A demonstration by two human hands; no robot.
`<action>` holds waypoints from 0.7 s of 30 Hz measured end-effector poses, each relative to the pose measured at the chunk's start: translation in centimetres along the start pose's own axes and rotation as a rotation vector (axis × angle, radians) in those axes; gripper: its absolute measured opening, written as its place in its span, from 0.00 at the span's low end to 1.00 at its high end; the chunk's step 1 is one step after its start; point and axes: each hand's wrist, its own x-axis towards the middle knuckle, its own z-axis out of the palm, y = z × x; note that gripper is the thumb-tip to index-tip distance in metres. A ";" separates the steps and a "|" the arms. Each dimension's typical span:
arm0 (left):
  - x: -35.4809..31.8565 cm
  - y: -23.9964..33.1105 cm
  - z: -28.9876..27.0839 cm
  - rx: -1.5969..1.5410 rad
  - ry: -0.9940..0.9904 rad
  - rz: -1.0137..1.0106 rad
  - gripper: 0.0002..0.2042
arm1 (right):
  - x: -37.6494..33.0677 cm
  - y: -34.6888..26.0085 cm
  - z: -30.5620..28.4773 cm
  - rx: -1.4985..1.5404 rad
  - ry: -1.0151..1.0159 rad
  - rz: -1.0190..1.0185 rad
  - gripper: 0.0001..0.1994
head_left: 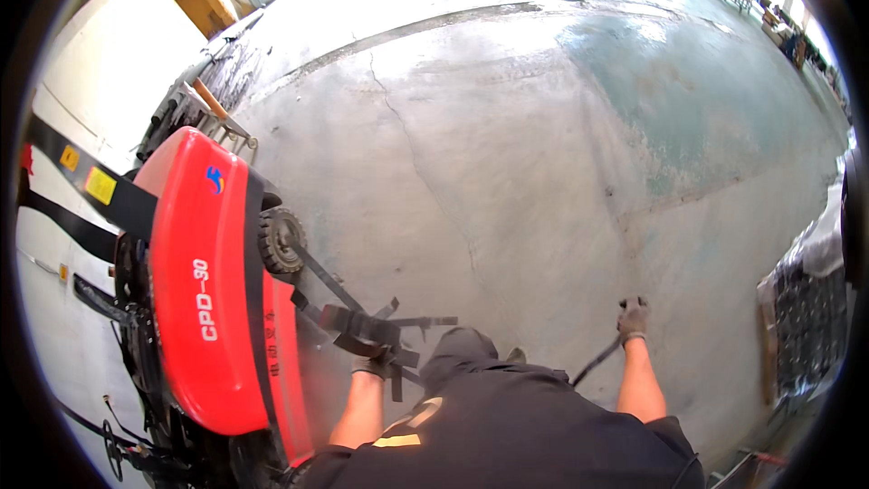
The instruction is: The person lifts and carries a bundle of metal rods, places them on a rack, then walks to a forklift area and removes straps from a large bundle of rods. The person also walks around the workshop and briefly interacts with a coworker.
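While the person in the dark shirt stands at the lower middle of the frame, the gloved left hand (373, 366) has its fingers clenched around a bundle of black straps (367, 326) beside the red forklift (213, 290) at the lower left. The gloved right hand (633, 319), lower right, grips a thin dark strap (596, 364). Beyond, cracked concrete floor (507, 145) stretches toward the top.

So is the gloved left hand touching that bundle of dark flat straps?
Touching: the head view shows the left hand closed on the bundle of dark flat straps.
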 end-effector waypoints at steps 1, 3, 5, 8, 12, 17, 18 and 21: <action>2.6 0.9 1.2 -0.007 0.034 0.014 0.08 | 2.7 -8.2 4.1 0.233 -0.064 0.225 0.19; 9.6 1.8 4.6 -0.005 0.065 0.020 0.10 | 9.0 -17.6 9.3 0.315 -0.133 0.226 0.19; 17.3 3.4 7.5 -0.002 0.105 0.009 0.15 | 16.2 -21.7 14.3 0.341 -0.149 0.205 0.18; 30.0 6.1 12.5 -0.006 0.183 -0.022 0.24 | 24.0 -26.8 20.4 0.384 -0.137 0.245 0.18; 41.7 13.5 26.7 0.233 0.061 -0.001 0.20 | 31.0 -31.8 25.6 0.502 -0.109 0.292 0.18; 59.9 20.1 34.0 0.694 -0.082 0.124 0.15 | 42.3 -38.2 35.8 0.348 -0.174 0.346 0.17; 63.2 21.6 36.5 0.637 -0.132 0.100 0.15 | 45.4 -39.4 38.1 0.311 -0.177 0.349 0.16; 70.1 25.0 48.7 0.449 -0.175 0.060 0.21 | 55.2 -42.7 45.9 0.235 -0.218 0.385 0.15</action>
